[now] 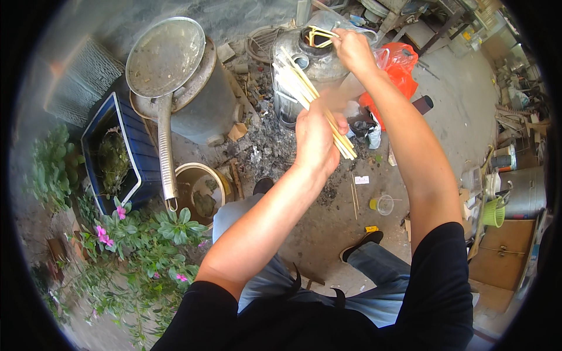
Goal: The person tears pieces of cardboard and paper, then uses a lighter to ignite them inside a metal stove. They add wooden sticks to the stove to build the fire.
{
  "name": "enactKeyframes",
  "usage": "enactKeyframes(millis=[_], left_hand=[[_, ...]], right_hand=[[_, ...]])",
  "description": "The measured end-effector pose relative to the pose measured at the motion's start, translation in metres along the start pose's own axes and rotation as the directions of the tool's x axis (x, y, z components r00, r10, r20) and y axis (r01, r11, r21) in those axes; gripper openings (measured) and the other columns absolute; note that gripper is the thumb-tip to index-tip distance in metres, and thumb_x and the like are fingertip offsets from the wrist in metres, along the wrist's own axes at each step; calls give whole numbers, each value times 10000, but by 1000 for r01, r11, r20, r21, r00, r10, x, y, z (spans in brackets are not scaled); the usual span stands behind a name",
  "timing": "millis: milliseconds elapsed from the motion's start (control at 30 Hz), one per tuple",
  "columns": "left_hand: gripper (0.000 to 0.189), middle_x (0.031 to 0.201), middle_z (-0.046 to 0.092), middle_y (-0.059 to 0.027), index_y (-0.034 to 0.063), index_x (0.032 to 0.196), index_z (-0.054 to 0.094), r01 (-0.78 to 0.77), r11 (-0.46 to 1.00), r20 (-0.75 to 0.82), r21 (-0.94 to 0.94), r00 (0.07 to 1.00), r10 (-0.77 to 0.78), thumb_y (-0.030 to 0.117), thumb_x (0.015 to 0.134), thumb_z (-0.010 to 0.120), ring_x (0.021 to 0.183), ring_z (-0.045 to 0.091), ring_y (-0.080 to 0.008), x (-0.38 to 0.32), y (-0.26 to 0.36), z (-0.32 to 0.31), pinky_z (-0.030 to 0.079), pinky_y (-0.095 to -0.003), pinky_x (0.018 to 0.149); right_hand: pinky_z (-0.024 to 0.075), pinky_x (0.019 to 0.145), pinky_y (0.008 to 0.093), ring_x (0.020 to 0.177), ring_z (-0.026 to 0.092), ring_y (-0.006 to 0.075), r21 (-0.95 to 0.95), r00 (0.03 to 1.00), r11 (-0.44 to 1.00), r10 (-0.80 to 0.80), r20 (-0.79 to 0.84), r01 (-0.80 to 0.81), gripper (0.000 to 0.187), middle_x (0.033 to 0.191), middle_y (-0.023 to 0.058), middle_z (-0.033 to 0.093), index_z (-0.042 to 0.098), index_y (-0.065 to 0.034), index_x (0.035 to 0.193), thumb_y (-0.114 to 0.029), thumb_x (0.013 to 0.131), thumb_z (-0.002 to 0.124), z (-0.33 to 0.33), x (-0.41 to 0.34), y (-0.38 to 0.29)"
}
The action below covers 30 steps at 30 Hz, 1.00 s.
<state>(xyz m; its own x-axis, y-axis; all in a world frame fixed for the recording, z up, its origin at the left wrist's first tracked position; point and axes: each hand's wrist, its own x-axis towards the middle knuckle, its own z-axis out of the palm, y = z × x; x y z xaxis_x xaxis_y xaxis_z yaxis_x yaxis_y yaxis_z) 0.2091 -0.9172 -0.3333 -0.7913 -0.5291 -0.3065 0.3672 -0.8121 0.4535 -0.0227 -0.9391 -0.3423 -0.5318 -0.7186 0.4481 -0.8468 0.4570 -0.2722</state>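
Observation:
A bundle of thin pale wooden sticks, like chopsticks (303, 87), is gripped in my left hand (317, 136), slanting across the front of a metal stove (285, 55). Above the stove's round top opening, my right hand (353, 49) pinches the ends of several similar sticks (322, 32). These look bent or broken, and their other ends reach into the opening. An orange glint shows inside the opening; whether it is flame I cannot tell. A clear plastic bag and a red plastic bag (397, 66) lie beside and behind the stove.
On the left, a long-handled metal pan (169, 57) rests on a large metal drum (202, 105). Nearer are a blue tub (145, 162), a bucket (227, 186) and a flowering plant (136, 263). Ash and charred bits (263, 153) cover the ground; a clear plastic cup (385, 205) lies to the right.

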Motion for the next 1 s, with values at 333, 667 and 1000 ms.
enactKeyframes(millis=[333, 667, 1000], left_hand=[[273, 823, 576, -71, -7, 1186, 549, 40, 994, -22, 98, 999, -38, 217, 1054, 468, 638, 520, -152, -2, -5, 1, 457, -296, 563], [314, 821, 598, -79, -16, 1202, 547, 144, 982, 13, 122, 989, -147, 249, 1048, 479, 605, 510, -144, -3, -14, 1, 434, -291, 530], [330, 792, 660, -109, -57, 1152, 593, 252, 814, 365, 523, 797, -481, 240, 1028, 522, 568, 589, -154, -33, -29, 15, 499, -266, 522]], right_hand=[[503, 911, 439, 1031, 641, 396, -37, 997, 999, -1, -75, -1, 328, 1138, 218, 655, 663, -18, 1176, -177, 890, 675, 0, -3, 10], [533, 779, 360, 828, 675, 246, -40, 972, 999, -33, -234, 24, 356, 949, 112, 700, 678, -41, 1170, -299, 926, 656, -36, -31, 19], [420, 502, 211, 597, 550, 71, 672, 783, 402, 288, 551, -622, 306, 793, 43, 650, 664, 9, 1036, -284, 950, 669, -173, -155, -21]])
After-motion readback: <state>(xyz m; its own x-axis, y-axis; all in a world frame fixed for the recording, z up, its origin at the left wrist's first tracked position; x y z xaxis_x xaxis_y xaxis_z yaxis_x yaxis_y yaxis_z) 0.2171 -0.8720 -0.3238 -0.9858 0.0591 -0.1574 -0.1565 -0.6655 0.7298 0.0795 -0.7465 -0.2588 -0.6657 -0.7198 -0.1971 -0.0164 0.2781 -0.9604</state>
